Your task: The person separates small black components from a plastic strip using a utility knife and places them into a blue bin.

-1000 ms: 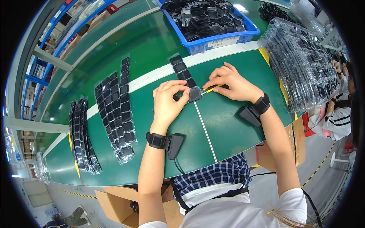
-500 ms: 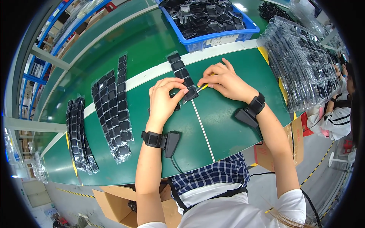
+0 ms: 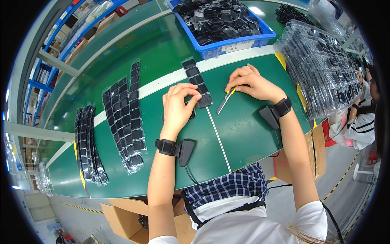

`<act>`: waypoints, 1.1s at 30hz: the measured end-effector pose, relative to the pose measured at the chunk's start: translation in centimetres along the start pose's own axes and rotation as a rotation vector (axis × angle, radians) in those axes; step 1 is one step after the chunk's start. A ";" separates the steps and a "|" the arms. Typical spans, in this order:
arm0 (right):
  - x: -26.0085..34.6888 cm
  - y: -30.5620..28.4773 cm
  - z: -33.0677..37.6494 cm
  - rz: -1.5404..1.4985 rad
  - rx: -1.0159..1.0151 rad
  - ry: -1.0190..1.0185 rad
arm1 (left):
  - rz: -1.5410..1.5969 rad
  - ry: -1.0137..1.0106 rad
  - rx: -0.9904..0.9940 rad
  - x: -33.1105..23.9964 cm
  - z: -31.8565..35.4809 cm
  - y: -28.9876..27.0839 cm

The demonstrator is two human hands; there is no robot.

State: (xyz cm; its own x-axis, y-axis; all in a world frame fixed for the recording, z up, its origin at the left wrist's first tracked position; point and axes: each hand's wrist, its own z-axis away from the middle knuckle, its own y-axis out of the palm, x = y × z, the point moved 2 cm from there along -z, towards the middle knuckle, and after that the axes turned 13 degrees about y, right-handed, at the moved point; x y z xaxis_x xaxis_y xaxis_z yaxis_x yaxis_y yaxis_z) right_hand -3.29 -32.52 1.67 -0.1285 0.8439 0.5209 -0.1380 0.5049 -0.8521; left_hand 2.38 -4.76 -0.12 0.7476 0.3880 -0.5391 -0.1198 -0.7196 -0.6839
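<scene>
In my right hand (image 3: pixel 252 84) is a slim utility knife (image 3: pixel 226 100) with yellow on its handle; its grey blade points down toward me, apart from the strip. My left hand (image 3: pixel 177 106) pinches the near end of a strip (image 3: pixel 195 78) of black square pieces in clear film. This strip lies slanted over the white rail onto the green tabletop (image 3: pixel 239 134). Part of a dark piece shows beneath my left fingers, mostly hidden. Further left lie a wide bundle of similar strips (image 3: pixel 125 120), a single narrow strip (image 3: pixel 134 81) beside it, and another bundle (image 3: pixel 87 142).
A blue bin (image 3: pixel 227 51) full of black pieces stands at the far side. Stacked clear plastic trays (image 3: pixel 321 69) fill the right end, with coiled black cable (image 3: pixel 290 14) behind. Cardboard boxes (image 3: pixel 126 219) sit below the near edge. A person (image 3: pixel 361 126) is at the far right.
My right hand has drawn the knife away from the strip, to the right, and its blade now shows in full. My left hand keeps its pinch at the strip's near end.
</scene>
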 end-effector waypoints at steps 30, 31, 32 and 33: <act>-0.4 0.3 -0.1 -0.062 0.008 0.047 | 0.110 -0.104 0.174 -1.3 1.1 -8.2; -0.2 0.3 -0.1 -0.062 0.009 0.045 | 0.109 -0.105 0.172 -1.3 1.2 -7.7; 0.0 0.2 -0.1 -0.064 0.011 0.045 | 0.091 -0.087 0.208 -1.0 1.3 -7.0; 0.2 0.2 -0.1 -0.066 0.013 0.045 | 0.073 -0.069 0.244 -0.8 1.4 -6.5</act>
State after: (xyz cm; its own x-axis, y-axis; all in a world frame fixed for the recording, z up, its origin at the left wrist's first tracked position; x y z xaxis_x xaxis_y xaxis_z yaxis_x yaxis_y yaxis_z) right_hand -3.22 -32.24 1.60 -0.0740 0.8164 0.5727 -0.1577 0.5575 -0.8150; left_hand 1.62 0.42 4.11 0.6862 0.3844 -0.6175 -0.3321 -0.5898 -0.7362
